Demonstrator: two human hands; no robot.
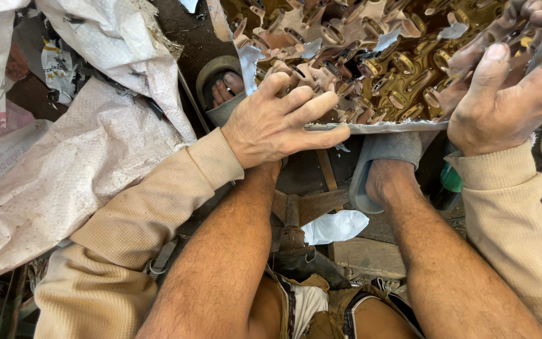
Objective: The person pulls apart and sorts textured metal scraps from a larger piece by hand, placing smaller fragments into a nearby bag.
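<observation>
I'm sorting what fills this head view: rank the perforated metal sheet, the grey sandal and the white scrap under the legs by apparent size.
1. perforated metal sheet
2. grey sandal
3. white scrap

The sandal and scrap look close, and the foot hides part of the sandal, so that order is unsure.

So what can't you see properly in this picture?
Head view:
- Shiny punched metal sheet: top and right side cut off by the picture's edge.
- Right hand: fingertips merge with their reflections in the sheet.
- Left hand: palm faces down, so its underside is hidden.
- Foot in a grey sandal: toes hidden under the sheet.
- Machine part between the legs: dark, partly hidden by the legs.
</observation>
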